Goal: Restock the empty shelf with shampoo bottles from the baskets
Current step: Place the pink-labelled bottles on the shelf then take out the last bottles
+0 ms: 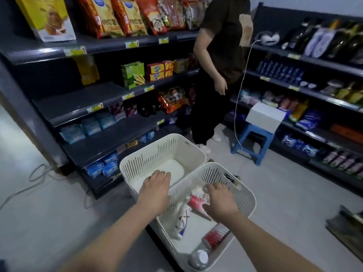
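Two white slatted baskets stand on the floor in front of me. The far basket [188,152] shows only its bare white bottom. The near basket [249,201] holds a white bottle [181,222] lying on its side, a red and white bottle [197,202], and a clear bottle with a red label [214,237] near the front. My left hand [156,188] hovers flat over the divide between the baskets, fingers apart. My right hand [220,201] reaches down onto the red and white bottle, fingers spread over it without closing. A bare dark shelf [78,104] is at left.
Dark shelving with snacks and packets lines the left and right walls. A person in dark clothes [220,61] stands ahead by the shelves. A blue stool [252,142] carries a white box [265,115]. A white cable [238,107] hangs down; grey cables lie on the floor at left.
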`<state>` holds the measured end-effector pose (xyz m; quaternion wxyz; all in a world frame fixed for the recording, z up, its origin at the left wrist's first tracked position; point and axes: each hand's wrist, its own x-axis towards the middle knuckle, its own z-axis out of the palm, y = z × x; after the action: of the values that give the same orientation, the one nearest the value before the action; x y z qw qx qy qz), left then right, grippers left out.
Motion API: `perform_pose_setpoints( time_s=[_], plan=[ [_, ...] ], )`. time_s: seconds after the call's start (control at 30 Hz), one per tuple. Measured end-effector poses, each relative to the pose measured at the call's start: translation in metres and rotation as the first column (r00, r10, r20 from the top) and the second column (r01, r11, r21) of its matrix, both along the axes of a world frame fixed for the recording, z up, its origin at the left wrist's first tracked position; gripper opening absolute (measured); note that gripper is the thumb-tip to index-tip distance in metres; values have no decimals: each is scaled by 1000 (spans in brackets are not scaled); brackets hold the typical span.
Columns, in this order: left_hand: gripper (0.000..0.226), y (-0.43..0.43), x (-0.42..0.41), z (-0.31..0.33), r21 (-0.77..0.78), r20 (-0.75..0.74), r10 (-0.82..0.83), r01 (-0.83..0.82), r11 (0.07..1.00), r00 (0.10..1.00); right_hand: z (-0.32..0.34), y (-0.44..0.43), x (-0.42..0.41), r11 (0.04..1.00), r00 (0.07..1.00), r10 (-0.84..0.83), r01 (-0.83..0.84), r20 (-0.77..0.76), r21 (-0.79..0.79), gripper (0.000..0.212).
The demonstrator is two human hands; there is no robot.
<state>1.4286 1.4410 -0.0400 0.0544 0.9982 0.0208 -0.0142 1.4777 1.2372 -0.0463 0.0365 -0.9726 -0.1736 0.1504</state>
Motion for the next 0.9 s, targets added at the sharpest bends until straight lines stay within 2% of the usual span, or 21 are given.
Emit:
perform_pose_setpoints(
  time_s=[0.13, 0.57, 0.7, 0.9],
  plan=[
    [65, -34, 31, -25, -20, -65, -22, 20, 1000, 998, -19, -33, 25, 999, 998, -30, 28, -64, -30, 71],
    [54, -72, 76, -100, -42, -315, -149, 143, 989, 937, -95, -73, 60, 987, 957, -147, 125, -250, -104, 58],
    [66, -77, 91, -128, -37, -400, -202, 204, 978, 894, -120, -75, 63, 970, 914, -236, 202, -330, -133, 62],
    [65, -82, 123, -164, 2, -466, -321, 364, 932, 825, -157, -71, 69, 938, 826, -345, 291, -446, -187, 62]
  ],
)
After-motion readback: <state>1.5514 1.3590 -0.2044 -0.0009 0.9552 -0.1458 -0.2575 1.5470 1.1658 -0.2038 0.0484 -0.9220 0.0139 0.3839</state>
